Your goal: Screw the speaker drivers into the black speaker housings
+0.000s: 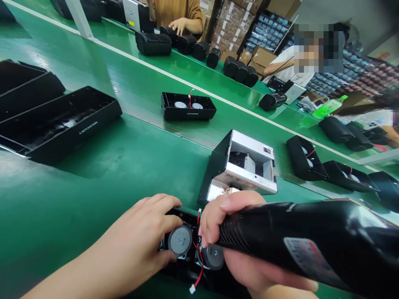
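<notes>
My left hand is closed around a round grey speaker driver, with thumb and fingers at its edge. The driver sits in a black speaker housing on the green work surface. Beside it in the same housing is a second speaker driver, partly covered by my other hand. Red wires with white plugs run between the two drivers. My right hand grips a thick black electric screwdriver that slants across the lower right. Its tip is hidden behind my fingers.
Just beyond my hands stands a silver and black screw feeder. A housing with two drivers lies on the green belt. Large empty black housings are at left, more housings at right. Co-workers sit across the line.
</notes>
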Available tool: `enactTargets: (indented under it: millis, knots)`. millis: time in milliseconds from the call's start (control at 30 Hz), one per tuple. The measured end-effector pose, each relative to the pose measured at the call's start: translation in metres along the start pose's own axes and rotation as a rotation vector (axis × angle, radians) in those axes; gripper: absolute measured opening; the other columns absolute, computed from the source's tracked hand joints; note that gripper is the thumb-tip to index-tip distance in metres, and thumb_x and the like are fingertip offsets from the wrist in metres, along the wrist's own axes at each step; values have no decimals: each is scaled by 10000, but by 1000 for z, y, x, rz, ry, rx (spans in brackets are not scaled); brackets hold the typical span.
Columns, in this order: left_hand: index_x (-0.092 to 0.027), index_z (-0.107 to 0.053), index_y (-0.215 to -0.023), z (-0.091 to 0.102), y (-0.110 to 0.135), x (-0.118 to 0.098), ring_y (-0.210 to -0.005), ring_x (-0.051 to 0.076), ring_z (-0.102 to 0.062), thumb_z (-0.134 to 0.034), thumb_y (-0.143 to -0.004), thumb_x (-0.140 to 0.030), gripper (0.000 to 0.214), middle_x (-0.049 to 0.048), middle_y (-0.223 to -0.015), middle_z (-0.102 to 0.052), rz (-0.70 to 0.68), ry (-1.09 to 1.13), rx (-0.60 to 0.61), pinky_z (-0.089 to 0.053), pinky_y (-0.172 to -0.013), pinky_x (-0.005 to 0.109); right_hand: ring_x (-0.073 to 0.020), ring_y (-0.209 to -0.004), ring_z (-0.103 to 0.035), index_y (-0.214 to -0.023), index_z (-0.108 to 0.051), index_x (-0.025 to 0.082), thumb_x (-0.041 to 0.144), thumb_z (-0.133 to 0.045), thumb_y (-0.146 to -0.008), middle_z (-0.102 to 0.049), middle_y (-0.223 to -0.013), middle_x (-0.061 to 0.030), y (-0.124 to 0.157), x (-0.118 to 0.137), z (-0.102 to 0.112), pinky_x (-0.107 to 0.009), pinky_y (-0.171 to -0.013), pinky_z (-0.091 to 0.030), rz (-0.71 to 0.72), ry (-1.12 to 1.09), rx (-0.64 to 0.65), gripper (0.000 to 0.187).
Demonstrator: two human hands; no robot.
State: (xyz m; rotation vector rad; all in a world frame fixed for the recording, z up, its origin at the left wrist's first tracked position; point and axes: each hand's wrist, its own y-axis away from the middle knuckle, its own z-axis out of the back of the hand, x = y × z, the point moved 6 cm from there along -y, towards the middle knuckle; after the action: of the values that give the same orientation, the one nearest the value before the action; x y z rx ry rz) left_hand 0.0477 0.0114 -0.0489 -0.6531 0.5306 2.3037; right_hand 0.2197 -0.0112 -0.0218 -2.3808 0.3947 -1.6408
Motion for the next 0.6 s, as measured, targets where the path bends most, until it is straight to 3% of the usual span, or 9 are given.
enactTargets:
  millis: [133, 267, 433, 600]
  knots:
    - [-327, -829, -1071, 0, -5, -1, -1244, 331, -704, -905, -811, -150, 324, 34, -1392, -730, 16, -19, 46, -613, -1053, 545, -196, -485, -619, -1199, -753, 309, 903, -666, -955, -724, -683, 20, -2, -4, -3, -335, -504, -545, 69, -1, 66, 649]
    - [-317, -838, -1074, -1, -5, 0, -1211, 318, -702, -909, -798, -148, 332, 35, -1358, -731, 34, -42, 51, -610, -979, 488, -189, -484, -626, -1198, -734, 290, 970, -670, -890, -716, -686, 24, -1, -13, -2, -332, -506, -553, 50, -6, 85, 749]
    - [-330, -834, -1067, 2, -4, -4, -1205, 327, -691, -894, -825, -148, 309, 37, -1308, -740, 11, -55, 38, -603, -929, 475, -197, -463, -629, -1192, -750, 293, 969, -687, -880, -721, -672, 31, 0, -13, -2, -323, -459, -523, 65, 7, 81, 747]
    - [-320, -832, -1056, 1, -3, -5, -1207, 337, -704, -880, -805, -121, 324, 60, -1331, -731, 28, -80, 57, -617, -949, 486, -195, -508, -653, -1236, -745, 316, 927, -687, -923, -738, -705, 23, 4, -16, -4, -335, -531, -549, 89, 37, 89, 689]
